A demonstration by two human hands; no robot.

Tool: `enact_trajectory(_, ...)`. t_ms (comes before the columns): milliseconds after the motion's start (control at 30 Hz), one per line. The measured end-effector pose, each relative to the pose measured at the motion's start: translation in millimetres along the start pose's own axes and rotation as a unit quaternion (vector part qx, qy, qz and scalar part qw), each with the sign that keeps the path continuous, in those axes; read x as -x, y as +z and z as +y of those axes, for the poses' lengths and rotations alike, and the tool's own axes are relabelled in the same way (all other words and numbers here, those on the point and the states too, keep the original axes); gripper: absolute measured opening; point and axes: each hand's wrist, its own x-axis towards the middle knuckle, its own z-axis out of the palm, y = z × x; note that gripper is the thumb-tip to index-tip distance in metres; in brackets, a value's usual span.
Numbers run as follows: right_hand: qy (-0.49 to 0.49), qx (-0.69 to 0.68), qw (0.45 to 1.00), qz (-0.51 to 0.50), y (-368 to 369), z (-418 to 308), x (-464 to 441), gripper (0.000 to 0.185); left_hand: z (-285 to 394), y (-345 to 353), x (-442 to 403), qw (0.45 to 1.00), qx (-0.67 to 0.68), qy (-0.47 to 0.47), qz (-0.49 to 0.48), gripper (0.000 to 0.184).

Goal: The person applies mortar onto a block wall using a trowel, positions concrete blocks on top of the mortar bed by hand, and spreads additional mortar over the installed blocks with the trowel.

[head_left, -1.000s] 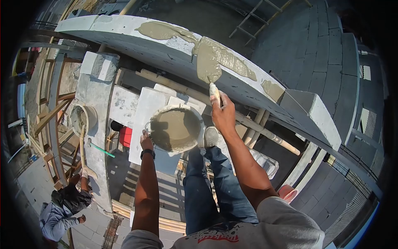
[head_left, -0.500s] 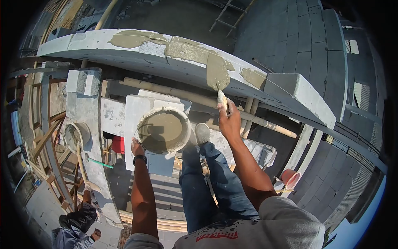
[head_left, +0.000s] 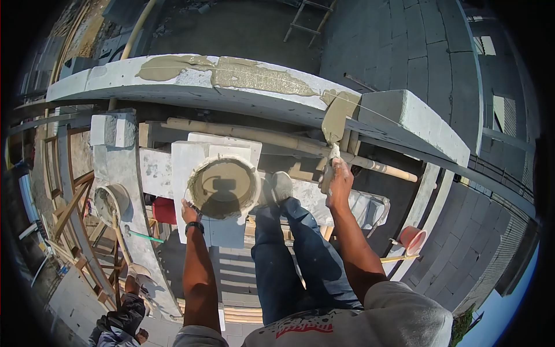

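Observation:
My right hand (head_left: 336,180) is closed round the handle of a trowel (head_left: 340,118). Its mortar-coated blade points away from me and lies over the near edge of the block wall's top (head_left: 115,72), just left of a raised block (head_left: 386,107). Grey wet mortar (head_left: 260,76) covers the middle of that top, with a thin string stretched along it. My left hand (head_left: 191,213) grips the near left rim of a round bucket (head_left: 256,194). Mortar (head_left: 205,179) fills much of the bucket, which stands on pale blocks.
Bamboo poles (head_left: 248,133) run below the wall. At lower left, a co-worker's hand (head_left: 133,283) is near a long-handled tool reaching into another bucket (head_left: 121,199). A reddish bucket (head_left: 411,238) stands at right. Beyond the wall is a ladder (head_left: 306,26).
The trowel has moved right along the wall to beside the raised block, and its blade has tilted. My left hand stays on the bucket rim. The view has shifted slightly.

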Motion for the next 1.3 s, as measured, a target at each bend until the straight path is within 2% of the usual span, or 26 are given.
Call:
enact_trajectory(167,-0.042,0.094,0.989,-0.111,48,1,-9,0.039,-25,-9,-39,0.996,-0.052,0.069,-0.010,0.082)
enact_trajectory(233,-0.096,0.171,0.969,-0.151,74,-10,-9,0.040,-17,-9,-29,0.997,-0.056,0.041,-0.018,0.083)
enact_trajectory(300,-0.089,0.191,0.959,-0.189,96,-29,-5,0.042,-11,-6,-17,0.999,-0.036,0.031,-0.023,0.081)
enact_trajectory(367,-0.162,0.273,0.926,-0.203,110,-34,-10,0.042,-7,-6,-12,0.999,-0.026,0.016,-0.021,0.080)
enact_trajectory(500,-0.232,0.343,0.897,-0.153,100,-39,-19,0.045,4,-2,7,0.999,-0.052,0.008,-0.004,0.074)
enact_trajectory(533,-0.242,0.353,0.894,-0.129,90,-41,-22,0.045,-29,-7,-20,0.992,-0.091,0.086,-0.004,0.070)
enact_trajectory(567,-0.255,0.359,0.892,-0.105,76,-40,-25,0.045,-26,-4,-23,0.988,-0.106,0.114,0.002,0.070)
enact_trajectory(600,-0.316,0.366,0.872,-0.078,62,-42,-26,0.045,-21,-1,-24,0.982,-0.122,0.141,0.009,0.069)
enact_trajectory(633,-0.346,0.414,0.841,-0.042,53,-59,-12,0.045,1,-3,14,0.986,-0.123,0.112,0.012,0.072)
enact_trajectory(667,-0.394,0.446,0.804,-0.010,41,-62,-9,0.050,11,-3,22,0.983,-0.145,0.112,0.009,0.067)
enact_trajectory(733,-0.430,0.490,0.759,0.002,20,-74,-5,0.062,22,-4,31,0.974,-0.197,0.108,-0.004,0.056)
enact_trajectory(833,-0.373,0.548,0.749,-0.002,12,-93,0,0.064,-31,1,-14,0.928,-0.274,0.249,0.040,0.060)
enact_trajectory(933,-0.443,0.636,0.632,-0.020,5,-76,-31,0.067,-39,7,-23,0.968,-0.168,0.186,0.035,0.068)
enact_trajectory(1000,-0.425,0.651,0.628,-0.035,26,-71,-37,0.065,-34,-1,-19,0.965,-0.190,0.172,0.053,0.060)
enact_trajectory(1033,-0.450,0.645,0.617,-0.039,35,-67,-50,0.062,-28,1,-14,0.963,-0.204,0.168,0.052,0.057)
enact_trajectory(1067,-0.471,0.640,0.605,-0.041,43,-68,-63,0.059,-19,3,-7,0.984,-0.095,0.149,0.011,0.059)
enact_trajectory(1100,-0.440,0.658,0.610,-0.046,55,-75,-70,0.053,-15,0,3,0.992,0.012,0.120,-0.028,0.061)
enact_trajectory(1167,-0.463,0.669,0.582,-0.004,68,-84,-97,0.051,-8,-4,7,0.996,-0.046,0.074,-0.014,0.067)
enact_trajectory(1200,-0.433,0.673,0.600,0.006,65,-90,-100,0.050,-42,-6,-37,0.984,-0.088,0.152,-0.004,0.069)
enact_trajectory(1267,-0.381,0.674,0.632,0.019,60,-105,-97,0.049,-14,-2,-4,0.994,-0.038,0.103,-0.001,0.069)
enact_trajectory(1300,-0.362,0.647,0.671,0.019,53,-112,-86,0.050,-3,0,10,0.997,-0.011,0.077,0.003,0.069)
